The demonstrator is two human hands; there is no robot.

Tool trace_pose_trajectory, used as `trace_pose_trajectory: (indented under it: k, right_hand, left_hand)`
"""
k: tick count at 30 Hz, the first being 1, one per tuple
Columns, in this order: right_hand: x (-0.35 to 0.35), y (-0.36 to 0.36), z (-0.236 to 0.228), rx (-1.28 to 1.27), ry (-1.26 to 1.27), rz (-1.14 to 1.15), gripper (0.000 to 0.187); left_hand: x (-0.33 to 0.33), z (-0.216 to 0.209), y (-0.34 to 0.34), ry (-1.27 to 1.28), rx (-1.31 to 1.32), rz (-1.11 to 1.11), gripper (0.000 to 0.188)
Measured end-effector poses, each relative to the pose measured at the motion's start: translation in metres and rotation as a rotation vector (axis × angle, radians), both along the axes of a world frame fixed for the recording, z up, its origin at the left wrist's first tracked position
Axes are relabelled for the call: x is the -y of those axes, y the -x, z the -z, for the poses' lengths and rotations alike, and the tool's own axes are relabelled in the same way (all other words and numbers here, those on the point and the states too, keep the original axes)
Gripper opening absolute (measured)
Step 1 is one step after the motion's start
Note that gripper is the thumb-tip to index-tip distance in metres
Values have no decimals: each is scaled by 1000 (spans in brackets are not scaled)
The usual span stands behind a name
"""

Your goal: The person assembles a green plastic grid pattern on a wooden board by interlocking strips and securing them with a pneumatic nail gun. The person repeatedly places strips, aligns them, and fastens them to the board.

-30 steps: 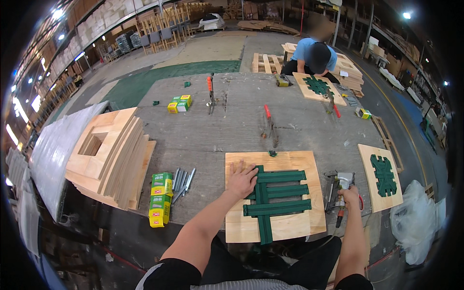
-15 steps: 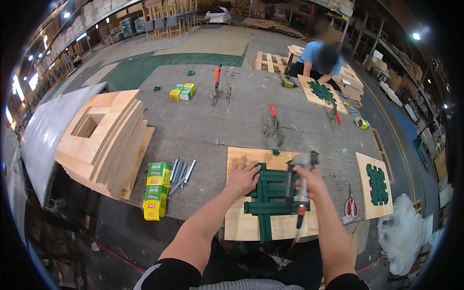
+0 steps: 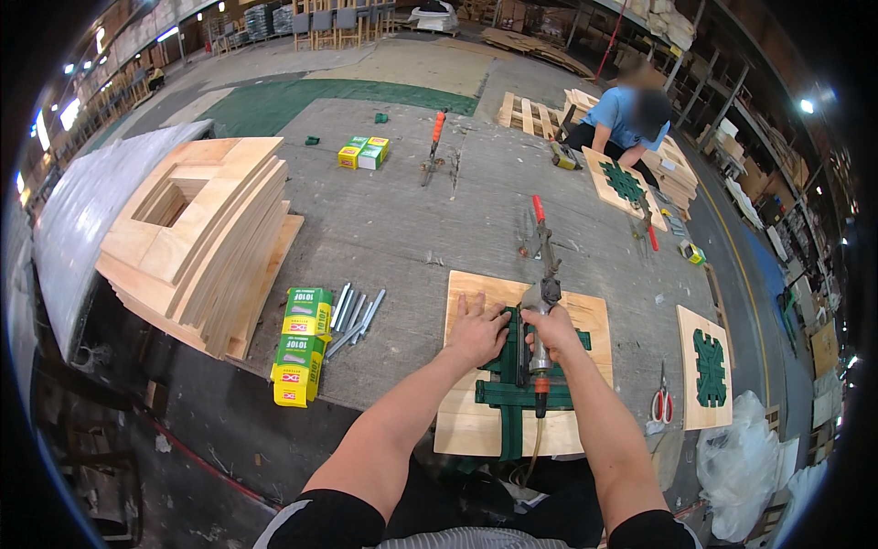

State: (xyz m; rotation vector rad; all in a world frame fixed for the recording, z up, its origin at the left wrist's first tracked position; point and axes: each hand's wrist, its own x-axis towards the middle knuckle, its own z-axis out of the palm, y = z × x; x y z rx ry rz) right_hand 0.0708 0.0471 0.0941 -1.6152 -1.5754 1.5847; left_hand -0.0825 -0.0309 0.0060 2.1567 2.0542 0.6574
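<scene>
A plywood panel point(image 3: 585, 311) lies on the table in front of me, with green webbing straps point(image 3: 511, 432) crossing it. My left hand point(image 3: 477, 333) rests flat at the panel's upper left, fingers spread, fingertips beside the webbing. My right hand point(image 3: 553, 333) is closed around a pneumatic staple gun point(image 3: 541, 295), which stands over the crossed straps close to my left fingertips. An air hose trails from the gun's near end toward me. The gun and my hands cover part of the webbing, and the gun's contact point is hidden.
At left are stacked wooden frames point(image 3: 151, 247), green-yellow staple boxes point(image 3: 305, 343) and staple strips point(image 3: 355, 316). Red-handled scissors point(image 3: 662, 403) and another webbed panel point(image 3: 688, 366) lie right. A red-handled tool point(image 3: 539, 215) lies beyond my panel. A co-worker in blue point(image 3: 615, 110) bends over another panel.
My right hand has brought the staple gun left, in beside my left hand and over the straps. The left hand stays on the panel. The whole view has shifted slightly.
</scene>
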Motion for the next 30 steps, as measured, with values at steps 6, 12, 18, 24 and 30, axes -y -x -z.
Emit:
trace_pose_trajectory:
  k: [6, 12, 18, 24, 30]
  right_hand:
    - [0, 4, 2, 5, -24, -8, 21]
    - [0, 4, 1, -15, -13, -38, 15]
    - [1, 8, 1, -30, -15, -63, 16]
    - [3, 14, -2, -13, 3, -82, 17]
    - [0, 12, -2, 12, 15, -141, 17]
  left_hand:
    - [0, 1, 0, -10, -14, 1, 47]
    - [2, 0, 0, -33, -9, 4, 46]
    - [2, 0, -1, -69, 12, -15, 43]
    - [5, 2, 3, -162, 60, -33, 34]
    - [3, 3, 2, -238, 88, -31, 26]
